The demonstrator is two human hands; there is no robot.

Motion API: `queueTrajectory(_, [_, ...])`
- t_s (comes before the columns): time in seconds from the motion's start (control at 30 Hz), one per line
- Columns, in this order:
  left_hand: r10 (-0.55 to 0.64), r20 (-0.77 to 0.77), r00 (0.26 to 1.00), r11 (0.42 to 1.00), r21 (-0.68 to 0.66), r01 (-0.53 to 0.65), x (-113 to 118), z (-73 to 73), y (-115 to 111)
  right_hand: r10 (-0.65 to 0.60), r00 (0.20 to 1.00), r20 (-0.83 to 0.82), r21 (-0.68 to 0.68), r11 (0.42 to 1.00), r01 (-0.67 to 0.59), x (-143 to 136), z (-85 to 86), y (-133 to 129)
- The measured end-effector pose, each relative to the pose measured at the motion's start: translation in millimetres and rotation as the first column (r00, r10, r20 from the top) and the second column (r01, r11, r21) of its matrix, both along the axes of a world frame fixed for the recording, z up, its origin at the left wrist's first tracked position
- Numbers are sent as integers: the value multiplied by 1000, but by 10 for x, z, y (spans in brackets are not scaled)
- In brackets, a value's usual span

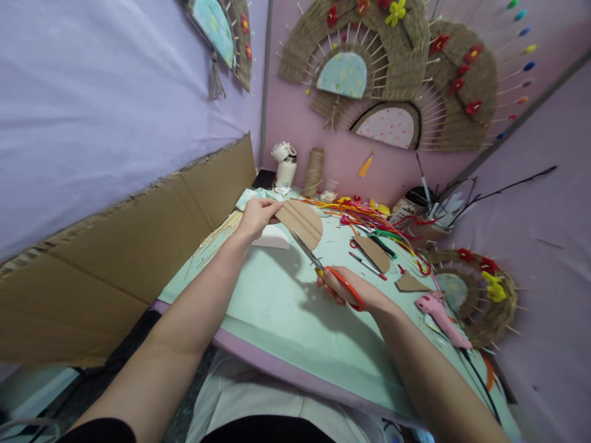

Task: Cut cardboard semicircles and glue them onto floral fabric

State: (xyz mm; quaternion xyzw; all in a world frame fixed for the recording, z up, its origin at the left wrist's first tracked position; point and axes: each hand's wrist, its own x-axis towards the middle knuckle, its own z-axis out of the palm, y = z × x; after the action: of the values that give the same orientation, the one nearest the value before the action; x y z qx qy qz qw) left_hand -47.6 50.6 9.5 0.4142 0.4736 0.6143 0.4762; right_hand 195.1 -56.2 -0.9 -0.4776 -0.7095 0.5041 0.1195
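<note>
My left hand [258, 216] pinches the left end of a half-round piece of brown cardboard [302, 223], held over the table. In my right hand [337, 286] are orange-handled scissors [351, 290], their blades pointing up and left at the cardboard's lower edge. Whether the blades touch the cardboard is hard to tell. A white half-round piece [272, 237] lies below my left hand. To the right, a second half-round cardboard piece [373, 253] rests beside a pen [367, 266].
Colored pipe cleaners [364, 215] spread along the back, with a twine spool [314, 172] and white bottle [286, 171] behind. A pink glue gun [443, 320] with its cable lies at right. A tall cardboard panel [124, 258] borders the left. Thin sticks [219, 235] lie beside it.
</note>
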Motion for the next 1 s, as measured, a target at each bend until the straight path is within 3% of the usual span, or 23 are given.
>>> queueTrajectory(0.17, [-41, -11, 999, 999, -7, 41, 6, -11, 1, 12, 1000, 26, -2, 1000, -12, -10, -1, -8])
queueTrajectory(0.43, [-37, -13, 999, 999, -24, 36, 5, -13, 4, -73, 990, 122, 34, 997, 70, -44, 12, -12])
queueTrajectory(1.0, [-36, -22, 999, 999, -24, 35, 15, -31, 10, -161, 979, 123, 4, 987, 162, -55, -42, -12])
